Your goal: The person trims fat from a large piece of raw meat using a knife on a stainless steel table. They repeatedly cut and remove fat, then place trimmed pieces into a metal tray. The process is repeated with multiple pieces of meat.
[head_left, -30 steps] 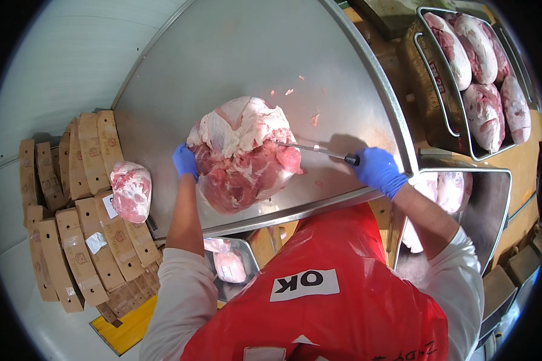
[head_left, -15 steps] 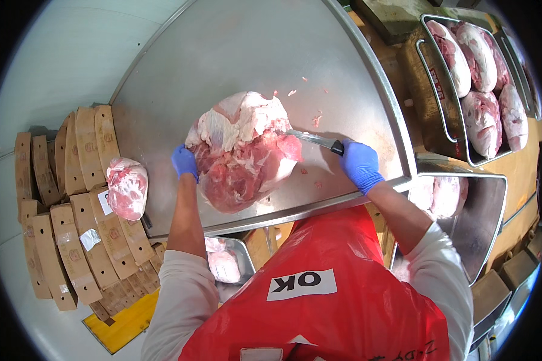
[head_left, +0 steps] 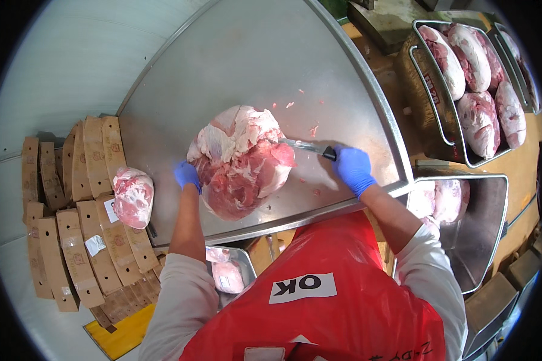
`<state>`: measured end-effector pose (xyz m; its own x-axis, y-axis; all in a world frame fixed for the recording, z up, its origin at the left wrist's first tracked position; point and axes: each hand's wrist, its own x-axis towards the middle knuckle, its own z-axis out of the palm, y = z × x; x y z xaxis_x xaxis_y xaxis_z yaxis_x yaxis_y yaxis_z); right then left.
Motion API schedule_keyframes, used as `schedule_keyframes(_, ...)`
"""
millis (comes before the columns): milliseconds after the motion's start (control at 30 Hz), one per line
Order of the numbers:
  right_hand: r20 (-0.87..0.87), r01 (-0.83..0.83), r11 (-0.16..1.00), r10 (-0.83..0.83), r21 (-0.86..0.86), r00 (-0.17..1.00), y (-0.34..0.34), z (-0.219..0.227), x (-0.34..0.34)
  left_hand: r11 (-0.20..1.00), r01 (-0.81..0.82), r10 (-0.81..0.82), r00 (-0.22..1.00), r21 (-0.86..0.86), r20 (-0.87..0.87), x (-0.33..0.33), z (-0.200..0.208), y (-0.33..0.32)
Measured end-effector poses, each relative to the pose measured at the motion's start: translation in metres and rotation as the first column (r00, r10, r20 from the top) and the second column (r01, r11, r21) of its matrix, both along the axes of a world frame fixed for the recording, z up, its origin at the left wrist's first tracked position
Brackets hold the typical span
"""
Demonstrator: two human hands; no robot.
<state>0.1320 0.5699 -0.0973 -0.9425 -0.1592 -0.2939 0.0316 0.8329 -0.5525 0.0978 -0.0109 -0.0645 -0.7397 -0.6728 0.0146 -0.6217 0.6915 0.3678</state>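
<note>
A large raw joint of meat (head_left: 241,186), pink-red with a white fat flap on its far side, lies on a metal work table (head_left: 247,66). My left hand (head_left: 188,175), in a blue glove, is closed on the joint's left edge; the fingertips are partly hidden against the meat. From the right, my right hand (head_left: 352,169), also gloved in blue, grips the dark handle of a knife (head_left: 307,145). The blade points left, and its tip meets the joint's right side just below the fat flap. Small meat scraps (head_left: 314,130) are scattered beyond the knife.
Stacked cardboard boxes (head_left: 85,240) stand left of the table, with another meat piece (head_left: 133,197) beside them. A metal tub (head_left: 424,102) full of meat is at far right; a second tub (head_left: 485,216) sits nearer. A small tray (head_left: 245,265) with wrapped meat lies below the table's near edge.
The whole view has shifted slightly, so the table and joint appear lower. The knife has moved a little to the left, its tip still at the joint. Both hands keep their holds.
</note>
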Motion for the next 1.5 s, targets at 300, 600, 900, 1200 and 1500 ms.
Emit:
schedule_keyframes(300,-0.352,-0.262,0.965,0.240,-0.014,0.905,0.029,-0.032,-0.051,0.992,0.103,-0.106,0.993,0.068,0.042,-0.026,0.022,0.056)
schedule_keyframes(600,0.056,-0.295,0.940,0.308,-0.173,0.950,-0.030,-0.005,-0.031,0.994,0.089,-0.088,0.996,0.058,-0.034,-0.037,0.006,0.052)
schedule_keyframes(900,0.398,-0.263,0.742,0.582,-0.617,0.709,-0.036,0.010,-0.066,0.985,0.054,-0.039,0.995,0.162,-0.091,-0.033,-0.003,0.036)
schedule_keyframes(1200,0.314,-0.325,0.802,0.519,-0.502,0.795,-0.032,0.004,-0.067,0.996,0.084,-0.085,0.996,0.044,0.027,-0.031,0.015,0.052)
schedule_keyframes(1500,-0.055,-0.558,0.829,0.555,-0.049,0.830,-0.002,0.044,-0.088,1.000,-0.008,0.007,0.998,0.020,0.055,-0.032,0.022,0.068)
